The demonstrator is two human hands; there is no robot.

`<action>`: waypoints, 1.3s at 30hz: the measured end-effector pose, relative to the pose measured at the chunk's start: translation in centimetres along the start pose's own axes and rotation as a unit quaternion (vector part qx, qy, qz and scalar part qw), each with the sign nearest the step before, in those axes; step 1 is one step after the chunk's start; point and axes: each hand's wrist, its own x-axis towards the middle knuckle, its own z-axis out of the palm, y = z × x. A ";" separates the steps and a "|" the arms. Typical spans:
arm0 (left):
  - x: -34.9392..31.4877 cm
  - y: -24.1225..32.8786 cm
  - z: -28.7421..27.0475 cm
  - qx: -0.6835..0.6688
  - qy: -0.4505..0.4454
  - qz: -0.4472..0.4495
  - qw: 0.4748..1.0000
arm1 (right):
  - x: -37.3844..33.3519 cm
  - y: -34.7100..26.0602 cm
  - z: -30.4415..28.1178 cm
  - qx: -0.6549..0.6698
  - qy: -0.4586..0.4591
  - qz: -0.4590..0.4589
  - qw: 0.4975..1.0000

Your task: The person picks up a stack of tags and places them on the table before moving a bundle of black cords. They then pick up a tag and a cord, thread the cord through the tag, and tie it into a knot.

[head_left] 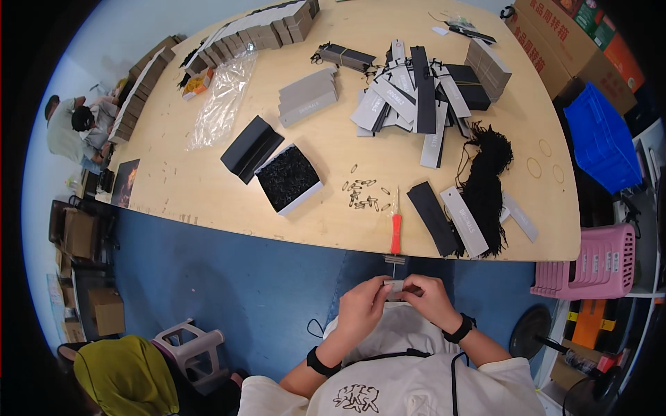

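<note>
Just off the table's front edge, my left hand (364, 305) and my right hand (427, 297) meet with fingers closed in a pinch. Between their fingertips is a small grey card-like piece (393, 286); its exact kind is too small to tell. Directly beyond it, at the table edge, is a small striped grey fixture (395, 260) with a thin rod. A red-handled awl-like tool (395, 232) lies nearest on the table. Small metal pins (364, 197) are scattered to its left. On its right lie a black tag (433, 216) and a grey tag (463, 220) beside a bundle of black cords (485, 187).
A box full of small black pieces (288, 179) stands beside its black lid (252, 148). Farther back are a tag heap (402, 90), grey card stacks (309, 97) and a clear plastic bag (225, 97). A pink basket (590, 263) and blue crate (602, 135) stand right; a person (125, 378) sits left.
</note>
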 end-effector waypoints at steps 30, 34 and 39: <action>0.3 -1.8 0.6 -0.061 0.016 0.042 0.997 | 1.0 1.3 -0.4 -0.253 0.053 -0.225 0.940; 0.4 -1.5 0.6 -0.098 0.019 0.029 0.995 | 1.2 1.8 -0.4 -0.207 0.048 -0.217 0.953; 0.4 -1.6 0.7 -0.108 0.026 0.035 0.993 | 1.2 -0.5 -0.6 -0.147 0.042 -0.218 0.964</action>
